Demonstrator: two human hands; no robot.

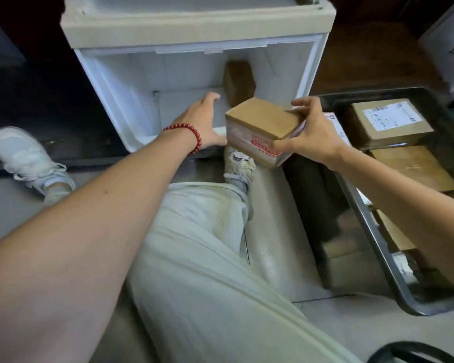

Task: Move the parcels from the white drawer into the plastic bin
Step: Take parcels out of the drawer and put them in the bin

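The white drawer [110,100] stands pulled out in front of me, with one brown parcel [239,81] upright against its back right corner. My left hand [202,119], wearing a red bead bracelet, reaches into the drawer with relaxed fingers and holds nothing. My right hand [312,132] grips a brown cardboard parcel [262,127] with red printed tape, held in the air between the drawer and the bin. The dark plastic bin [372,231] sits on the floor at my right and holds several parcels, one with a white label [388,119].
My legs in light trousers [199,244] and white shoes [24,158] stretch out on the grey floor below the drawer. A white cabinet top [194,22] overhangs the drawer. A white box [451,48] stands at the far right, beside dark wooden furniture.
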